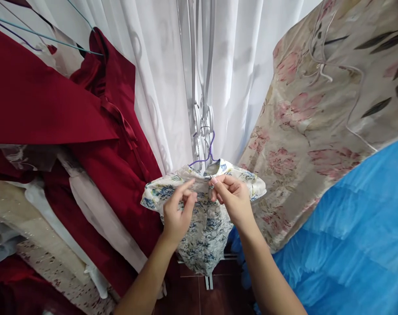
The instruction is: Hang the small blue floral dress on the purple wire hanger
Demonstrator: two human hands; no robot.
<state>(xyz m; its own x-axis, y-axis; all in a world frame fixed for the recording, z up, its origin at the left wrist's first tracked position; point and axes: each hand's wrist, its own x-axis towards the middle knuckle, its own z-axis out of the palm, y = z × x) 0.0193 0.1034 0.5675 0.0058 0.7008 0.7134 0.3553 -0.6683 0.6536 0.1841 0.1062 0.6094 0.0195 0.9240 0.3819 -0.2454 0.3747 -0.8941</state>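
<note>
A white dress with a blue floral print hangs in front of me from a purple hanger, its short sleeves spread to both sides. A seam or closure runs down its middle from the collar. My right hand is closed in a pinch at the collar, beside the top of that closure. What lies right between the fingertips is small and partly hidden. My left hand hovers over the left side of the dress near the neckline, thumb and index finger apart, with nothing seen in it.
White hooks and straps hang before a white curtain. Dark red garments crowd the left. On the right hang a beige floral garment and blue ruffled fabric. Dark floor tiles show below.
</note>
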